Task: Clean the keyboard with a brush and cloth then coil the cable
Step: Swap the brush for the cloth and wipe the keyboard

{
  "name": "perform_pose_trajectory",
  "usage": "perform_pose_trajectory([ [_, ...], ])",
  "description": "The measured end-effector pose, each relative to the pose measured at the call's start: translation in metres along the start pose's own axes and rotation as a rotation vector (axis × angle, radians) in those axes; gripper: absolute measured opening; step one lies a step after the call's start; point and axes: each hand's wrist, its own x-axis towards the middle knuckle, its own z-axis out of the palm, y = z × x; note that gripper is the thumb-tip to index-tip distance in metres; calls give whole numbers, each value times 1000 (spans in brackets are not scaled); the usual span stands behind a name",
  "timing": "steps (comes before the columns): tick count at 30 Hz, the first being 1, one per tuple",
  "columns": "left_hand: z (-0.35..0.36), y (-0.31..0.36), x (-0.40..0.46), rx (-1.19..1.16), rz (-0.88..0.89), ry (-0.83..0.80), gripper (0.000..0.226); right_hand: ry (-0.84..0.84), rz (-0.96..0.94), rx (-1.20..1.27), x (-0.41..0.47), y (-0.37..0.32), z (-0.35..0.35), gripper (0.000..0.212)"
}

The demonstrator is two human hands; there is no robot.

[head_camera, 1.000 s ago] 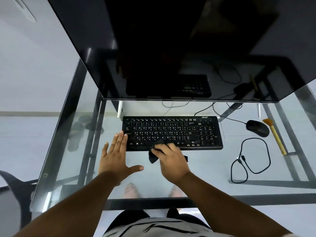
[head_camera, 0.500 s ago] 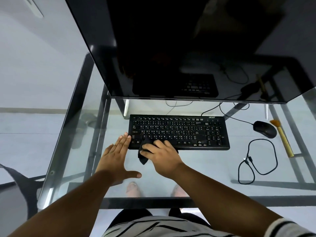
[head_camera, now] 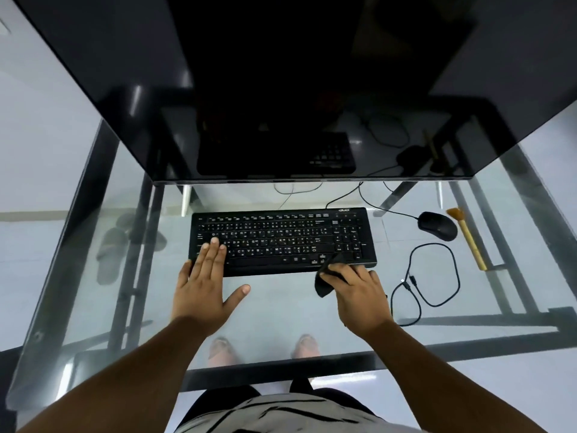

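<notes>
A black keyboard (head_camera: 282, 240) lies on the glass desk (head_camera: 281, 310) below the monitor. My left hand (head_camera: 207, 284) rests flat with fingers spread, its fingertips on the keyboard's front left corner. My right hand (head_camera: 356, 290) grips a black cloth (head_camera: 324, 276) and presses it against the keyboard's front right corner. A black cable (head_camera: 431, 276) lies in a loose loop on the glass to the right. A brush (head_camera: 466, 237) with a light wooden handle lies at the far right, beyond the mouse.
A large dark monitor (head_camera: 281, 89) overhangs the back of the desk. A black mouse (head_camera: 437, 225) sits right of the keyboard with its wire running behind. Through the glass I see the metal frame, sandals (head_camera: 112, 251) on the floor and bare feet.
My right hand has slid the cloth from the keyboard's front left part to its front right corner. My left hand has moved up so its fingertips lie on the keys.
</notes>
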Motion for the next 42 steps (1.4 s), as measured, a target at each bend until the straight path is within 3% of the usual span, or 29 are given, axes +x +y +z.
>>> perform_pose_trajectory([
  [10,1,88,35,-47,121,-15,92,163,391,183,-34,59,-6,43],
  [15,1,142,55,-61,165,-25,91,374,508,373,-25,83,-27,40],
  [23,6,205,84,-66,187,-15,88,682,696,419,-1,199,-90,31],
  [25,7,214,89,-58,185,-11,86,619,776,367,0,233,-98,31],
  [31,13,232,100,-64,167,-14,93,215,857,170,-9,302,-80,38],
  [42,22,242,108,-42,159,9,90,24,744,105,-1,332,-57,40],
])
